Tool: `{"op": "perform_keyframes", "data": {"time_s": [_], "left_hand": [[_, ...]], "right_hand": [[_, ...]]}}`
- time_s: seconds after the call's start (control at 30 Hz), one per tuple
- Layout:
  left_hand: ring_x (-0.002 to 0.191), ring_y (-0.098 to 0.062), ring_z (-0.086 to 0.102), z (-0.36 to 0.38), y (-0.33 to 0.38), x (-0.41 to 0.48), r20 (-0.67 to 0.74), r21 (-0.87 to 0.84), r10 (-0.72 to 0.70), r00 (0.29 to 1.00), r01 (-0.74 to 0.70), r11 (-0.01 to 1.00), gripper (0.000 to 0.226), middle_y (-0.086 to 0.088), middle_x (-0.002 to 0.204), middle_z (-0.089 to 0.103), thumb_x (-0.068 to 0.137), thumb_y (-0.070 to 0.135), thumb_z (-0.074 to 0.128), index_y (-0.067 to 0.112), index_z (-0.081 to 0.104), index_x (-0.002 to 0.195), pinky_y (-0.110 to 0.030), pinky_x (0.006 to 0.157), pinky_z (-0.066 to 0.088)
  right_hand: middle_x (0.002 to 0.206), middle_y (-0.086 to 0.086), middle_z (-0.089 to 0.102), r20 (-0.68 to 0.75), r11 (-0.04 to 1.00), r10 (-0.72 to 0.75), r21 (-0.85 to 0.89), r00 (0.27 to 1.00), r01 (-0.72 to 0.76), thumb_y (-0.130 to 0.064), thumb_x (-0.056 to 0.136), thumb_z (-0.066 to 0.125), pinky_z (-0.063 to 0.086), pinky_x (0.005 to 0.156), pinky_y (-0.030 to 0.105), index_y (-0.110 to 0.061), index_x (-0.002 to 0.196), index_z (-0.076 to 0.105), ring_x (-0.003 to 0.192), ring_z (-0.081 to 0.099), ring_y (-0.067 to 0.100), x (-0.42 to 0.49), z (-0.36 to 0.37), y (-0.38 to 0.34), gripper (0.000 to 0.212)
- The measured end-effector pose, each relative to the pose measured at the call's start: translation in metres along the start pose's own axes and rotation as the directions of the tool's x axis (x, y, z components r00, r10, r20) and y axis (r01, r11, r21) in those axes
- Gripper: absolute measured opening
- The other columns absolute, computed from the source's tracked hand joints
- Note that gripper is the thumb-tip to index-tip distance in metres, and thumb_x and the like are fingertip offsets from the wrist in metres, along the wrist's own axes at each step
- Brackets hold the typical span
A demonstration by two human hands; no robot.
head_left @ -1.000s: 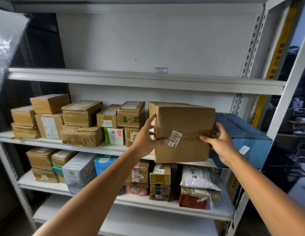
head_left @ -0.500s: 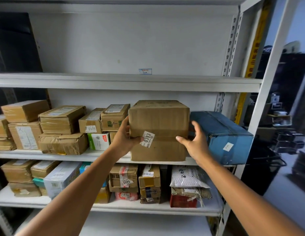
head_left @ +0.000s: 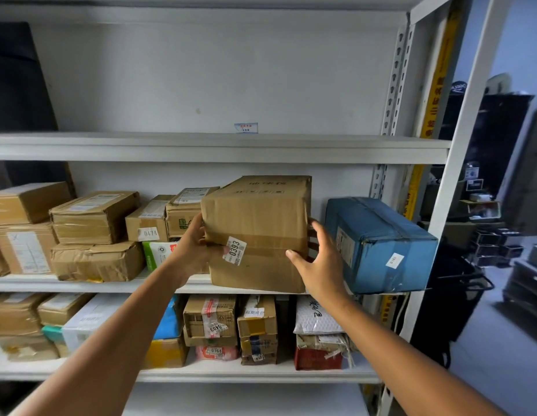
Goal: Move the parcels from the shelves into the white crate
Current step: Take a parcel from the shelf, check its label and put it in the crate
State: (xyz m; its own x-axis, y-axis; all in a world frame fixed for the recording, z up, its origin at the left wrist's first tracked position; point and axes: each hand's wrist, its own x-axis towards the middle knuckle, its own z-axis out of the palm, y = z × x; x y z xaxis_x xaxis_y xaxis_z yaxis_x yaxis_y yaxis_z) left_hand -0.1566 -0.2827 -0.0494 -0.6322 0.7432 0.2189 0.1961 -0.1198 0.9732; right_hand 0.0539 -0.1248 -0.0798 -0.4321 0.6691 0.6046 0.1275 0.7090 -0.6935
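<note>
– Parcel [head_left: 258,232] sits at the lip of the middle shelf [head_left: 81,285], caught between both hands.
– Grip?
– Firm: the left hand [head_left: 192,250] curls round its left edge, the right hand [head_left: 319,262] presses flat on its right side. Looks like the take-off.
– Next?
– Draw it out, clear of the blue box [head_left: 381,244] just right of the grip. The white crate isn't in view.

Bare left hand [head_left: 191,250], bare right hand [head_left: 319,267]
</note>
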Motion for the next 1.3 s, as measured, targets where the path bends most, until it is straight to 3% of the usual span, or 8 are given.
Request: {"op": "perform_keyframes", "data": {"time_s": [0.17,0.33,0.47,0.53,0.67,0.87,1.1,1.3], "left_hand": [[0.108,-0.026,0.059,0.000,-0.003,-0.001,0.006,-0.024,-0.019,1.000,0.020,1.000,0.086,-0.009,0.129,0.054,0.076,-0.017,0.067,0.034,0.040,0.140,-0.037,0.065,0.060],[0.109,-0.028,0.059,0.005,-0.006,0.001,-0.015,-0.019,0.001,1.000,-0.001,1.000,0.087,-0.011,0.126,0.053,0.075,-0.017,0.070,0.029,0.038,0.142,-0.032,0.062,0.060],[0.103,-0.018,0.059,0.021,-0.013,0.004,-0.041,0.024,0.068,0.997,-0.067,0.997,0.085,-0.004,0.122,0.054,0.074,-0.014,0.073,0.027,0.039,0.140,-0.032,0.061,0.060],[0.105,-0.017,0.058,0.030,-0.019,0.009,-0.051,0.048,0.088,0.995,-0.085,0.995,0.090,0.002,0.120,0.054,0.073,-0.011,0.077,0.032,0.037,0.142,-0.039,0.070,0.060],[0.107,-0.015,0.058,0.047,-0.035,0.019,-0.050,0.086,0.101,0.994,-0.096,0.992,0.094,0.009,0.119,0.054,0.073,-0.004,0.081,0.034,0.034,0.144,-0.031,0.071,0.059],[0.116,-0.019,0.054,0.068,-0.055,0.036,-0.056,0.151,0.090,0.994,-0.081,0.985,0.098,0.009,0.125,0.052,0.072,-0.001,0.082,0.035,0.030,0.147,-0.036,0.082,0.058],[0.115,-0.021,0.054,0.081,-0.068,0.059,-0.035,0.088,0.071,0.997,-0.068,0.994,0.099,0.010,0.119,0.051,0.072,-0.005,0.082,0.034,0.030,0.148,-0.021,0.067,0.056],[0.116,-0.020,0.053,0.082,-0.079,0.076,-0.017,0.175,0.069,0.997,-0.065,0.982,0.097,0.001,0.134,0.049,0.075,-0.001,0.080,0.033,0.027,0.149,-0.025,0.076,0.054]], "right_hand": [[0.141,0.003,0.050,-0.015,0.999,-0.034,-0.029,0.999,0.033,-0.032,0.083,0.078,0.047,0.099,0.032,-0.020,0.147,0.039,0.122,0.054,0.019,0.000,0.002,-0.001,0.076],[0.142,0.000,0.050,0.019,1.000,0.020,0.005,1.000,-0.020,-0.033,0.083,0.077,0.049,0.103,0.038,-0.025,0.148,0.035,0.125,0.053,0.017,0.004,0.001,0.008,0.077],[0.139,-0.002,0.051,0.074,0.994,0.085,0.067,0.994,-0.090,-0.024,0.086,0.075,0.051,0.101,0.041,-0.024,0.148,0.033,0.123,0.053,0.014,0.013,-0.007,0.018,0.075],[0.135,-0.005,0.050,0.087,0.988,0.118,0.088,0.989,-0.126,-0.019,0.087,0.075,0.050,0.099,0.032,-0.023,0.147,0.034,0.118,0.051,0.008,0.018,-0.012,0.024,0.073],[0.138,-0.002,0.044,0.136,0.978,0.183,0.081,0.974,-0.195,-0.016,0.089,0.072,0.038,0.092,0.022,-0.023,0.151,0.029,0.116,0.039,0.004,0.025,-0.023,0.039,0.075],[0.154,0.005,0.035,0.140,0.958,0.277,0.034,0.951,-0.284,-0.021,0.087,0.075,0.037,0.109,0.039,-0.024,0.154,0.023,0.140,0.037,0.024,0.031,-0.021,0.070,0.084],[0.153,0.010,0.038,0.122,0.944,0.329,-0.011,0.936,-0.330,-0.013,0.088,0.073,0.038,0.110,0.043,-0.021,0.154,0.022,0.141,0.037,0.026,0.053,-0.017,0.087,0.084],[0.149,0.008,0.045,0.090,0.928,0.367,-0.111,0.926,-0.357,-0.017,0.085,0.076,0.042,0.109,0.049,-0.021,0.152,0.025,0.136,0.044,0.029,0.064,-0.006,0.091,0.085]]}}
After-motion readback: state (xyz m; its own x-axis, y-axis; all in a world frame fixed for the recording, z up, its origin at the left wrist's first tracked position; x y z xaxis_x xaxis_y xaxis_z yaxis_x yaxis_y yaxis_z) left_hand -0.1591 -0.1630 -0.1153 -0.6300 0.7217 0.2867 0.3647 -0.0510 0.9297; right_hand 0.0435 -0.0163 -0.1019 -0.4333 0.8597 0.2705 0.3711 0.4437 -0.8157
